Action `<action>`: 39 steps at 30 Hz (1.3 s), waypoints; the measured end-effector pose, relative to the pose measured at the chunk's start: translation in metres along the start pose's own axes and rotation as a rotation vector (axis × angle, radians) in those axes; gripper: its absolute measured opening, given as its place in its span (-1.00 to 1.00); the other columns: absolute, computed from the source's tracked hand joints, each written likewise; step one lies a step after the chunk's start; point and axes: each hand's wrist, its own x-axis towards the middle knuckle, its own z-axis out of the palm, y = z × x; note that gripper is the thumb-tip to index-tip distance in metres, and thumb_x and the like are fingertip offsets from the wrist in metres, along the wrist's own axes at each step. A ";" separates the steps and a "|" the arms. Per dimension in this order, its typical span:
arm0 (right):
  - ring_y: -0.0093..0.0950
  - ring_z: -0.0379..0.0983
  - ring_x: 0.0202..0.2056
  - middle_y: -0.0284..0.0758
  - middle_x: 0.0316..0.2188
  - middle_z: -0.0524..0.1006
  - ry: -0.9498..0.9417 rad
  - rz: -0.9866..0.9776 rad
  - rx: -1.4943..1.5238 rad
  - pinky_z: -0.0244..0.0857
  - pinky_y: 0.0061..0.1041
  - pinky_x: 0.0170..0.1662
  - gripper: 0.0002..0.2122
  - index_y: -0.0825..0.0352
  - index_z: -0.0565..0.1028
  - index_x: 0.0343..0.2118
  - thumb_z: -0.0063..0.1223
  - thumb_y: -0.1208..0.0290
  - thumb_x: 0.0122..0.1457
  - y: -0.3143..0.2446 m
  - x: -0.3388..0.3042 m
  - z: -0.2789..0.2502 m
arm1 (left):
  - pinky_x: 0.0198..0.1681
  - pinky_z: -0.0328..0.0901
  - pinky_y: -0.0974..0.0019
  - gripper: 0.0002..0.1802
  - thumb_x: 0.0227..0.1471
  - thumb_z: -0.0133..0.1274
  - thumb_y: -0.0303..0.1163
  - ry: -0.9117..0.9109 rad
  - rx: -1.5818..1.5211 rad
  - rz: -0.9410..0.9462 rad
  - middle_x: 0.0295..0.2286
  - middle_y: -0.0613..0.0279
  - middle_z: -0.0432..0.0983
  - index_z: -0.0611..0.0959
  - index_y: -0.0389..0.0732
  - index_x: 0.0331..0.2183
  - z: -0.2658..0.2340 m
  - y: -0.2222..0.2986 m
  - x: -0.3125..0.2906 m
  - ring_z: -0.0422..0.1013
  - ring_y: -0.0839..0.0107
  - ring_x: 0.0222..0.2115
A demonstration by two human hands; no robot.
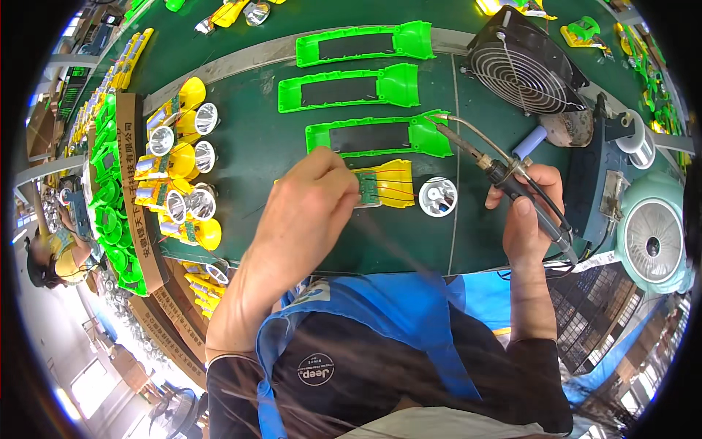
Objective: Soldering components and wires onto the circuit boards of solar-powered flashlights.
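My left hand is closed over the left part of a yellow lamp piece with a green circuit board and thin wires. Its fingertips press together at the board's edge; what they pinch is hidden. In my right hand is a soldering iron with a thin curved feed tube, its tip up and left, over the end of the nearest green lamp shell. A round silver reflector lies between the yellow piece and my right hand.
Two more green shells lie beyond. Yellow lamp pieces with reflectors stand at left beside a cardboard box of green parts. At right are a black fan, a solder spool and a teal fan.
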 end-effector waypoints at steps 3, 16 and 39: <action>-0.47 0.50 -0.43 -0.15 -0.39 0.54 0.072 -0.002 -0.012 0.41 -0.49 -0.28 -0.63 0.42 0.30 -0.14 0.14 0.25 0.18 -0.005 0.000 -0.001 | -0.34 0.39 0.25 -0.74 -0.16 0.18 -0.61 -0.004 -0.100 -0.005 -0.33 0.14 0.49 0.61 -0.24 -0.31 -0.004 0.008 0.010 0.46 0.21 -0.38; -0.44 0.53 -0.33 -0.19 -0.33 0.53 0.020 -0.118 -0.094 0.37 -0.46 -0.18 -0.69 0.41 0.29 -0.11 0.06 0.32 0.22 -0.008 0.013 0.004 | -0.25 0.27 0.20 -0.83 -0.21 0.20 -0.48 -0.023 0.131 0.437 -0.50 0.25 0.43 0.53 -0.16 -0.47 0.039 0.024 0.050 0.35 0.22 -0.38; -0.58 0.45 -0.52 -0.30 -0.53 0.48 -0.110 0.366 0.011 0.36 -0.61 -0.44 -0.83 0.40 0.39 -0.29 0.09 0.43 0.15 0.009 0.032 0.024 | -0.15 0.18 0.24 -0.89 -0.13 0.16 -0.50 -0.067 0.208 0.320 -0.35 0.32 0.38 0.53 -0.16 -0.48 -0.013 -0.042 0.049 0.32 0.31 -0.25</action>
